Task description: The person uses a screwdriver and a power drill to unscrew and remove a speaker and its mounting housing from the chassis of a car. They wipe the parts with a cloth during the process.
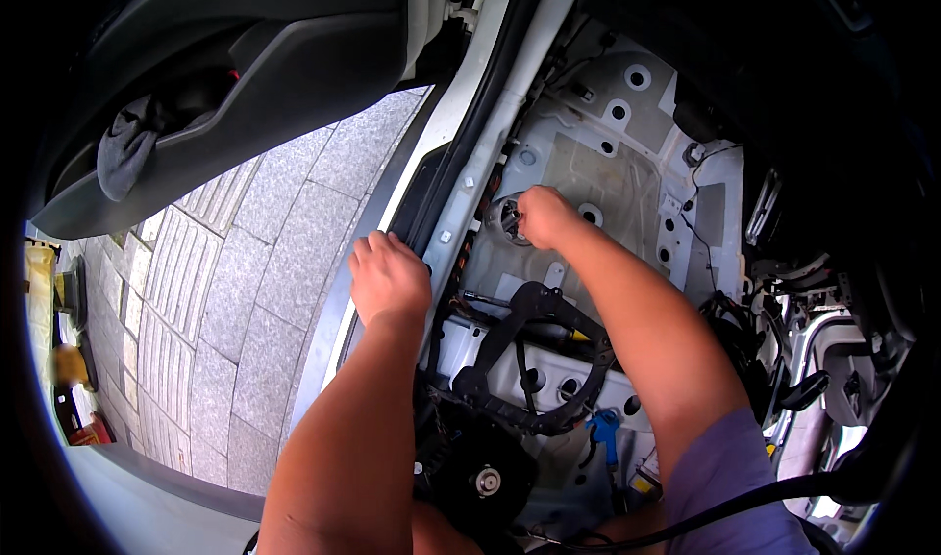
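Note:
My left hand (389, 279) rests on the door sill (417, 202) of a stripped car, its fingers curled over the edge. My right hand (545, 218) is closed, its fingertips dipping into a small round dish (508, 224) on the bare metal floor pan (598, 168). Small dark pieces show inside the dish beside the fingers. Whatever the fingertips pinch is hidden by the hand.
Nearer me lie a black ring-shaped frame (539, 420), a slim metal tool (487, 299) and a blue air gun (605, 434). The open door (294, 75) hangs at left, with a grey cloth (125, 153) in its pocket. Wiring (730, 320) bunches at right.

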Demonstrator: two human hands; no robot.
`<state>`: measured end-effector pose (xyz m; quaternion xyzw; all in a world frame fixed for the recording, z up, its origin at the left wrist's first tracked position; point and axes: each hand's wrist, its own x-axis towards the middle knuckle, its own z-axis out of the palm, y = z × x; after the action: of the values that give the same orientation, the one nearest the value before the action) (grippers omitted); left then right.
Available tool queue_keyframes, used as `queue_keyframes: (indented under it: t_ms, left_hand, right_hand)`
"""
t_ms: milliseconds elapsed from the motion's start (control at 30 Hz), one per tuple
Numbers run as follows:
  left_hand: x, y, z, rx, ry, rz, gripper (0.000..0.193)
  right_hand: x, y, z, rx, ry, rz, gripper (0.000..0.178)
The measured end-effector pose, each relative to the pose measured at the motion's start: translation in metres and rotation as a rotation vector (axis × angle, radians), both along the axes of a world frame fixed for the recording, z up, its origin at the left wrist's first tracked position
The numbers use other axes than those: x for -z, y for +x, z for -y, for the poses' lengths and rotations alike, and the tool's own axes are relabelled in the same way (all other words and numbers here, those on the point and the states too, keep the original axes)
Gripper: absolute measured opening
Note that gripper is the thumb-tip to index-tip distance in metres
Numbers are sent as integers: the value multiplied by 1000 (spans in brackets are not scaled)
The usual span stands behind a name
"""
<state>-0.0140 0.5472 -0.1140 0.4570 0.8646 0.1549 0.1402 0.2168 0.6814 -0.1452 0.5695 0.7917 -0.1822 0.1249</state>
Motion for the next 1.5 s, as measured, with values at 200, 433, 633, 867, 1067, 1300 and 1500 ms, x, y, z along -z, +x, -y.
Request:
queue_keyframes:
  t_ms: [200, 433, 633, 867, 1067, 1300, 1500]
  left_hand:
    - [1, -3, 2, -6, 23, -15, 29]
    - [10, -4, 0, 28, 24, -48, 43]
    - [4, -6, -2, -7, -54, -18, 47]
    - [21, -15, -13, 23, -74, -16, 54]
    - [53, -30, -35, 374, -187, -418, 47]
    - [76, -80, -47, 413, 232, -415, 41]
    - [52, -66, -13, 441, 627, 134, 47]
  right_hand:
    - [-14, 26, 10, 176, -18, -152, 14]
    - [-43, 100, 62, 275, 89, -450, 12]
    - [-167, 128, 182, 338, 248, -295, 17]
    - [-235, 149, 380, 328, 100, -264, 20]
    - [-197, 143, 571, 260, -244, -105, 18]
    - [-116, 109, 734, 242, -543, -161, 30]
    - [-148, 128, 806, 536, -338, -252, 26]
